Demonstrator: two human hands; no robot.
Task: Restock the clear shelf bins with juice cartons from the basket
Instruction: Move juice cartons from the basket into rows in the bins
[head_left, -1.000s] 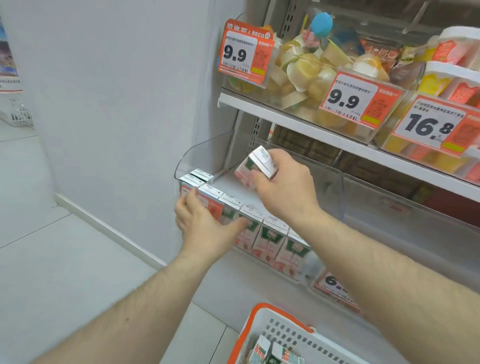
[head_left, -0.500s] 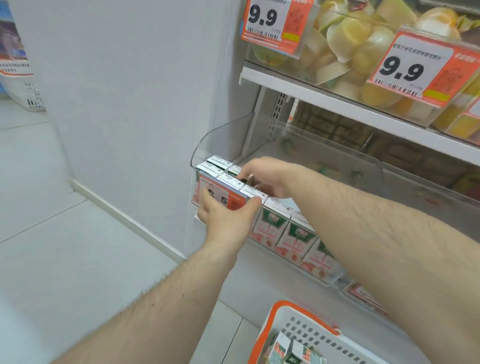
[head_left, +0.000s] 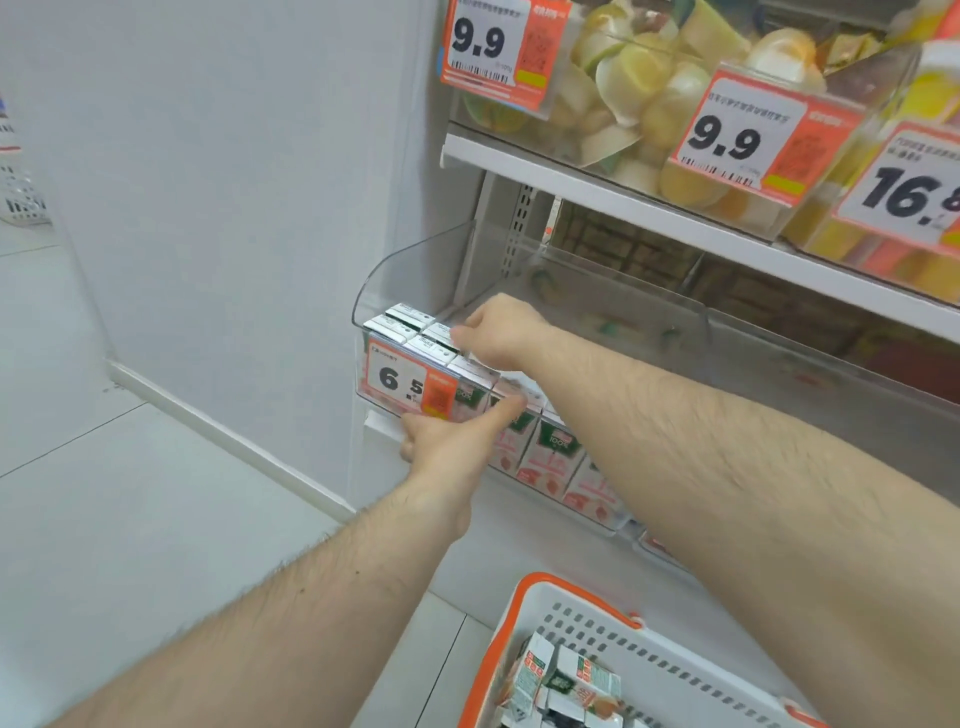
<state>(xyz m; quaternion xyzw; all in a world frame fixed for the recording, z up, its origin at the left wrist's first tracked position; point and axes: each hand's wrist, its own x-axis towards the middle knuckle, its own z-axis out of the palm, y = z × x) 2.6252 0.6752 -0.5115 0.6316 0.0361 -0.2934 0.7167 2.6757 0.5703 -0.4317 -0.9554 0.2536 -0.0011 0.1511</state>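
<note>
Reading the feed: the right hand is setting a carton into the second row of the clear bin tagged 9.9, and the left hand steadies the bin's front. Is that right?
Not quite. In the head view the clear bin carries the 6.5 price tag; the 9.9 tags hang on the shelf above. The rest holds: the right hand is at the second row of cartons, and the left hand steadies the bin's front.

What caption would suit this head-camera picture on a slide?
Right hand sets a carton into the clear bin; left hand steadies its front.

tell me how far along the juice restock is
Done: a front row of cartons fills the clear bin. In hand: the right hand sets a carton into the second row; the left hand braces the bin's front. Left: more cartons lie in the basket.
</note>
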